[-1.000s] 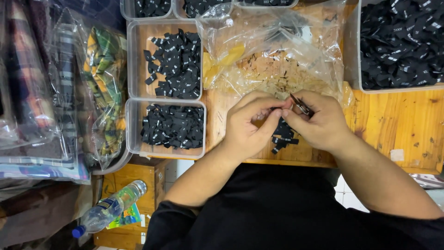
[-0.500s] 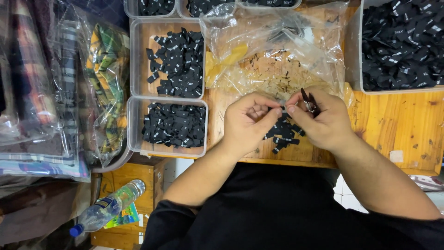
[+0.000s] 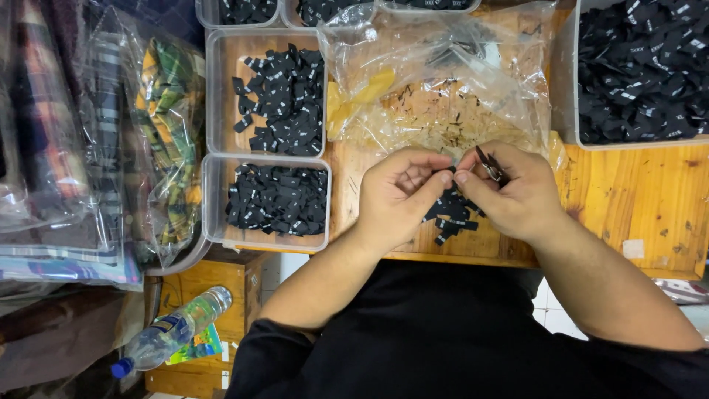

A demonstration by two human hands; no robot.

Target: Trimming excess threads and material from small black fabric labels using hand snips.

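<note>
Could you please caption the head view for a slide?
Both hands, left hand and right hand, meet over small black fabric labels.

Small black labels lie under my hands, more fill clear trays, beside a crumpled clear bag.

Small labels pile lies beneath both hands; stacked trays left of left hand; plastic bag beyond; large tray beyond right hand.

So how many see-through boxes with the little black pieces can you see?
5. One box nearest the left hand at, one above it, two cut off at the top edge and, and a big one on the right. More may lie outside the view.
</note>
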